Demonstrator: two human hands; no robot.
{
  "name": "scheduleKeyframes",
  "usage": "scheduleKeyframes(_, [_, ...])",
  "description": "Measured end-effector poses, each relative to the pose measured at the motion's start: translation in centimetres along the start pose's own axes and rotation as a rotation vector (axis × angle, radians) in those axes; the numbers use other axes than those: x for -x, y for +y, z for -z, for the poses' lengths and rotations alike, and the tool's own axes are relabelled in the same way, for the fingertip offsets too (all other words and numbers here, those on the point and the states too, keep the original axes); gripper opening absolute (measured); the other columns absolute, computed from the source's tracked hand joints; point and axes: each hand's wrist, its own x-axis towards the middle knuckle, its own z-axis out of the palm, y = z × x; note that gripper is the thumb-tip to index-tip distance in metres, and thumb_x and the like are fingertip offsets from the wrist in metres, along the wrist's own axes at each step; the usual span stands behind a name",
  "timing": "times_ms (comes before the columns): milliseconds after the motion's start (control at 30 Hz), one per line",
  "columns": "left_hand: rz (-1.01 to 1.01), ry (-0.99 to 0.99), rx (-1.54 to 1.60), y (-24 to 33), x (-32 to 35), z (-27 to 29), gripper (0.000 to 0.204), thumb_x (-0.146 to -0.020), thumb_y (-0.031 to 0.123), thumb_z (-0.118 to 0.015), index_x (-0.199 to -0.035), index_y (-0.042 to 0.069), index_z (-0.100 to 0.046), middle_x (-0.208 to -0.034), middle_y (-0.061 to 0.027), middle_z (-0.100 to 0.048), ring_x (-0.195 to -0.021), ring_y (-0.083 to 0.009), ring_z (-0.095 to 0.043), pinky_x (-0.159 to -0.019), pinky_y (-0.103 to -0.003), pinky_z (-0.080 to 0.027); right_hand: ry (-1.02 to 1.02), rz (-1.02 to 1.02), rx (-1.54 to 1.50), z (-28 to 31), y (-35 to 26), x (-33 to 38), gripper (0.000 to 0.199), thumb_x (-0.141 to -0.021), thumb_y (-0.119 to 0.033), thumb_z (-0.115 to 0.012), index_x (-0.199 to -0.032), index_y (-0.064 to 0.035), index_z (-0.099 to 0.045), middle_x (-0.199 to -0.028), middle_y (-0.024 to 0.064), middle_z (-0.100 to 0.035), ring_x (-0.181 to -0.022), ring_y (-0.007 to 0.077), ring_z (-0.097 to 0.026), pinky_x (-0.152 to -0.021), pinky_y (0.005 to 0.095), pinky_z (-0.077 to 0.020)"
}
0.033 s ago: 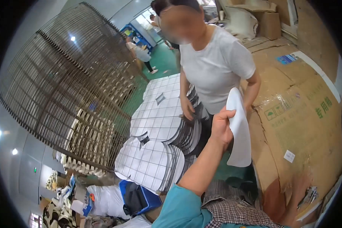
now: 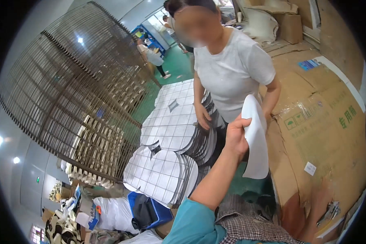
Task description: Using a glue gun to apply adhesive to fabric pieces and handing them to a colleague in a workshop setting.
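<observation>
My left hand (image 2: 237,136) reaches forward from a teal sleeve, thumb and fingers closed on a white insole (image 2: 255,142). The insole is long, rounded at both ends and held upright, its side turned toward me. Left of the hand lie tall stacks of white sheets (image 2: 166,130), marked with a grid and cut with curved edges. A co-worker in a white T-shirt (image 2: 234,65) stands beyond the insole, one hand (image 2: 202,116) at the stack's edge. At the lower right a blurred, skin-toned shape (image 2: 309,227) may be my right forearm; its fingers cannot be made out.
A big cardboard sheet (image 2: 301,134) covers the surface on the right, with a small metal tool (image 2: 328,213) near its front. A tall wire rack (image 2: 69,89) stands left. Below are a blue crate (image 2: 160,213) and white sacks (image 2: 114,213). Other people are farther back.
</observation>
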Motion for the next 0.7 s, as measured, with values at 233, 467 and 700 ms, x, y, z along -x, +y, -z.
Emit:
scheduleKeyframes(233, [-0.01, 0.026, -0.014, 0.6, 0.8, 2.3, 0.044, -0.079, 0.004, -0.046, -0.123, 0.0, -0.045, -0.103, -0.0164, -0.06, -0.083, -0.0286, -0.064, -0.076, -0.041, -0.053, 0.258, 0.403, -0.12, -14.2, 8.0, -2.9, 0.057, -0.072, -0.008, -0.055, -0.127, 0.0016, -0.043, -0.132, 0.0249, -0.039, -0.126, 0.0404, -0.032, -0.106, 0.0467, -0.0241])
scheduleKeyframes(467, [-0.064, 0.007, -0.038, 0.2, 2.0, 2.7, 0.049, -0.078, 0.003, -0.045, -0.127, 0.001, -0.041, -0.109, -0.0169, -0.057, -0.091, -0.0292, -0.062, -0.079, -0.043, -0.052, 0.09, 0.662, -0.009, -14.9, 6.4, 0.2, 0.052, -0.069, -0.012, -0.054, -0.118, 0.0041, -0.046, -0.131, 0.0247, -0.038, -0.124, 0.0442, -0.031, -0.105, 0.0519, -0.0224])
scheduleKeyframes(700, [-0.3, 0.169, -0.029, 0.2, 4.2, 3.7, 0.05, -0.079, 0.005, -0.045, -0.128, -0.003, -0.039, -0.115, -0.0177, -0.055, -0.103, -0.0317, -0.056, -0.091, -0.045, -0.045, -0.001, 0.954, -0.144, -13.0, 3.8, 4.3, 0.042, -0.065, -0.008, -0.053, -0.105, 0.0033, -0.051, -0.121, 0.0225, -0.041, -0.117, 0.0428, -0.034, -0.101, 0.0537, -0.0242])
